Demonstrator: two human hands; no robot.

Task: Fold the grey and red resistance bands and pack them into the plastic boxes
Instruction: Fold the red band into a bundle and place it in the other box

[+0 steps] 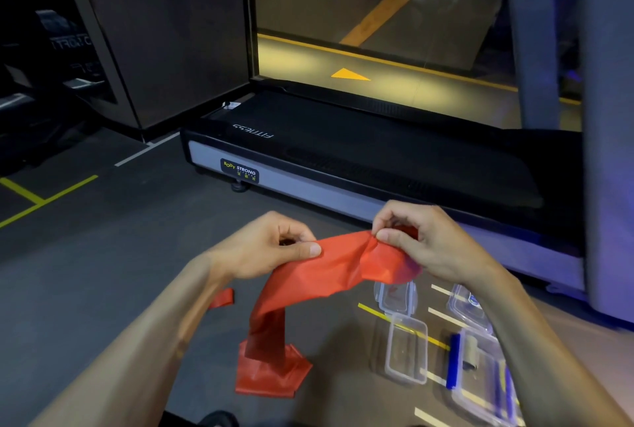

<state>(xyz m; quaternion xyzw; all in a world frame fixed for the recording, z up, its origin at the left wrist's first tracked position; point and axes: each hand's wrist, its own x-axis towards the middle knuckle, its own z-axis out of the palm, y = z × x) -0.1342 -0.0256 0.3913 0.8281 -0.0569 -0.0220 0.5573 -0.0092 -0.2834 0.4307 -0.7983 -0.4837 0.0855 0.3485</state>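
A red resistance band (329, 265) stretches between both hands, held above the floor. My left hand (271, 245) pinches it with thumb against fingers on the left. My right hand (422, 241) pinches its crumpled end on the right. The rest of the band hangs down and piles in flat folds on the floor. An open clear plastic box (406, 347) lies on the floor at the right, with a smaller clear box (396, 296) behind it. No grey band is in view.
A black treadmill base (343, 159) lies across the floor just beyond my hands. More clear boxes and lids with blue clips (480, 368) lie at the lower right, partly behind my right forearm. A grey pillar (607, 152) stands at the right.
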